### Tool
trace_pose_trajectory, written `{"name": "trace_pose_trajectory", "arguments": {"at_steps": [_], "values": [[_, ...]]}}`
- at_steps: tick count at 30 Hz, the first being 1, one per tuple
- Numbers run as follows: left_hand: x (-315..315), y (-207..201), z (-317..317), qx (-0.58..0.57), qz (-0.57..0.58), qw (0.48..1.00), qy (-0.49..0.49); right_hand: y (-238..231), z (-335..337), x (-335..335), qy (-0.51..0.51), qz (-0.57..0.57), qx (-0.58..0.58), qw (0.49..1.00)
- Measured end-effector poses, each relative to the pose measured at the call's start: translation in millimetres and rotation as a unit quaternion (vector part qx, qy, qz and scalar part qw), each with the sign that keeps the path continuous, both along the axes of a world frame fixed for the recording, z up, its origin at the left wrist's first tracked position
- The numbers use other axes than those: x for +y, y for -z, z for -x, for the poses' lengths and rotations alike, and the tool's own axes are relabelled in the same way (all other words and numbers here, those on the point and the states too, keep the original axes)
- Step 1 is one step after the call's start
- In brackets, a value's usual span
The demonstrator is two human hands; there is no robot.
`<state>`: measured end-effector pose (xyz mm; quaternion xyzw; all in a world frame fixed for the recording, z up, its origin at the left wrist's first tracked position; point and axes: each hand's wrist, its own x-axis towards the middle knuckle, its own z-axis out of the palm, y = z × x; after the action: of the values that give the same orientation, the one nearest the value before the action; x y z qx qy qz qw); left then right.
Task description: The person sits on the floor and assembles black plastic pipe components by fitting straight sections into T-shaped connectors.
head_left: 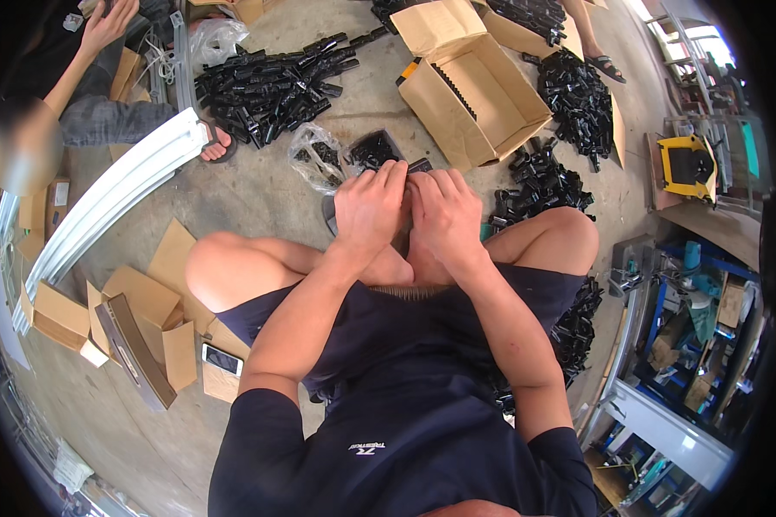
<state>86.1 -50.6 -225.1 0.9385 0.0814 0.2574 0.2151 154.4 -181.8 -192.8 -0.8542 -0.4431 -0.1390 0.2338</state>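
Both hands meet above my crossed legs, fingers curled and thumbs close together. My left hand (366,207) and my right hand (447,214) grip a small black part (419,165), whose end shows past the fingertips; most of it is hidden. Just beyond the left hand lie a dark container (391,138) of small black pieces and a clear plastic bag (305,145) with more of them. Past the right hand stands an open cardboard box (513,116) with a row of black parts along its inner left side. A pile of black parts (539,181) lies beside my right knee.
Another large heap of black parts (272,86) lies far left, and one more (578,99) right of the box. Long white profiles (116,185) slant across the left, near another person's sandalled foot (218,143). A phone (222,358) rests on cardboard; shelving (677,426) stands right.
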Motion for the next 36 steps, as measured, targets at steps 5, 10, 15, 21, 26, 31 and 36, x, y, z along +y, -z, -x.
{"name": "trace_pose_trajectory", "arguments": {"at_steps": [5, 10, 15, 21, 26, 31, 36], "values": [[-1.0, 5.1, -0.5, 0.009, -0.010, 1.000, -0.009, -2.7, 3.1, 0.9, 0.023, 0.032, 0.034, 0.999], [2.5, -13.6, 2.6, 0.063, 0.175, 0.982, -0.016, -9.3, -9.8, -7.4, 0.053, -0.110, 0.232, 0.965], [7.4, -15.4, 6.3, 0.136, 0.531, 0.830, 0.106, 10.8, -26.6, -39.6, -0.046, -0.301, 0.669, 0.678], [11.1, -16.6, 5.4, 0.121, 0.631, 0.752, 0.150, 8.9, -27.4, -37.2, -0.068, -0.297, 0.645, 0.701], [10.8, -29.2, 3.6, 0.013, 0.674, 0.728, 0.123, 4.4, -37.2, -16.3, -0.053, -0.296, 0.620, 0.725], [46.8, -38.7, 2.0, -0.063, 0.669, 0.736, 0.081, -36.7, -49.6, 38.5, -0.090, -0.232, 0.588, 0.770], [96.5, -55.4, 25.3, -0.254, 0.633, 0.731, -0.019, -35.3, -65.2, 116.5, -0.166, -0.309, 0.610, 0.711]]}}
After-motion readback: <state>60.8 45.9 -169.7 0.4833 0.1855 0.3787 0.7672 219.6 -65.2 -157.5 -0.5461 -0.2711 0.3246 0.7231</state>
